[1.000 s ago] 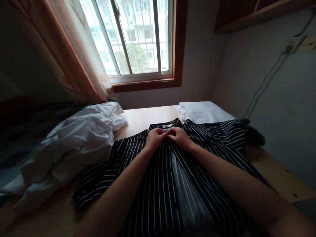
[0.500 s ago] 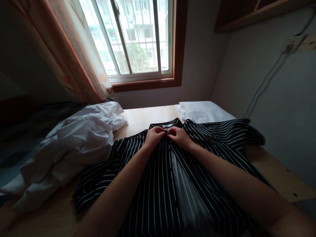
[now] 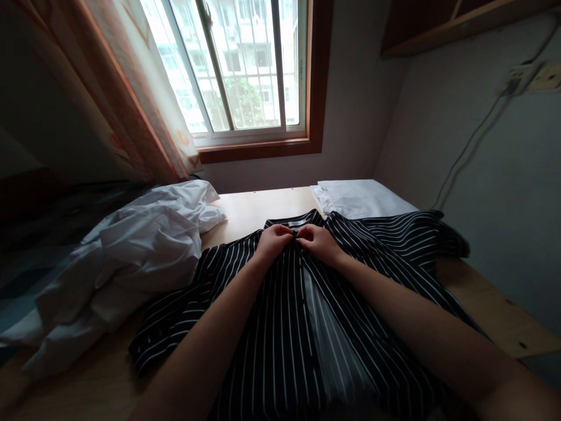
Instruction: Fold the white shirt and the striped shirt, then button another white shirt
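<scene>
A black shirt with white stripes [image 3: 280, 316] lies spread on the table, its collar [image 3: 293, 222] toward the window and its front parted lower down. Just below the collar, my left hand [image 3: 273, 241] pinches one front edge of the shirt. My right hand [image 3: 319, 242] grips the opposite front edge between thumb and fingers. The fingertips of both hands nearly meet at the top of the front opening. Any button between them is too small and covered to make out.
Crumpled white cloth [image 3: 144, 245] is heaped at the left, beside the shirt's sleeve. Folded white cloth [image 3: 363, 197] lies at the back right of the wooden table [image 3: 258, 202]. A cable [image 3: 468, 143] hangs down the right wall. Behind the table are a window and a curtain [image 3: 144, 105].
Both hands stay at the collar with almost no movement; only the fingertips shift very slightly. The shirt lies as before.
</scene>
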The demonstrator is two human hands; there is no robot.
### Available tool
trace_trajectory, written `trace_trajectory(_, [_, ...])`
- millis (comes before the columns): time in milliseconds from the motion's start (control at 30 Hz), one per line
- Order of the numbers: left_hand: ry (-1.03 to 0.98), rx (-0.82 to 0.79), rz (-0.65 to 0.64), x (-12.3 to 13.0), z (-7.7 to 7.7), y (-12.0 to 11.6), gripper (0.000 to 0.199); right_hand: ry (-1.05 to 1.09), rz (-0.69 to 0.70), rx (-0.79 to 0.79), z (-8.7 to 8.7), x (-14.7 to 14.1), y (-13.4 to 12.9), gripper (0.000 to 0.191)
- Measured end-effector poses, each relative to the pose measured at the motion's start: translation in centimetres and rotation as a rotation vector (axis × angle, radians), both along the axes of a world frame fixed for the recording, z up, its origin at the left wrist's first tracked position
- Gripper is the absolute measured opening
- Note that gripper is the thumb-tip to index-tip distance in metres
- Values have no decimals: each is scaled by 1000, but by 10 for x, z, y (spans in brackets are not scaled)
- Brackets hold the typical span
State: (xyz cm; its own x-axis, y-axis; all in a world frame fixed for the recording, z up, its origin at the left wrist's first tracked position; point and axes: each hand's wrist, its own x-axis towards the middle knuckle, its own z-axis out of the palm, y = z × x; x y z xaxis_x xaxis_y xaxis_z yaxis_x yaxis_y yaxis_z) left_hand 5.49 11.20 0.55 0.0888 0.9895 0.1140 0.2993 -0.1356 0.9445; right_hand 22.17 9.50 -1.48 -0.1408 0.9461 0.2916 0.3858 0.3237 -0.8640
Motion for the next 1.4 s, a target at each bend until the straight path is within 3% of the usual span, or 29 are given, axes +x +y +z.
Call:
trace_trajectory(267, [-42,-27,-39,0,4,-3,15,100,51,-119,2,0,-2,4])
trace_trajectory(633, [-117,-58,-56,1,4,-3,17,28,27,-23,0,0,0,2])
trace_trajectory(867, [-73,-39,-10,3,3,-5,17,60,50,-58,0,0,0,6])
trace_trajectory(1400, [134,88,-70,5,0,-8,20,80,39,-174,-3,3,17,20])
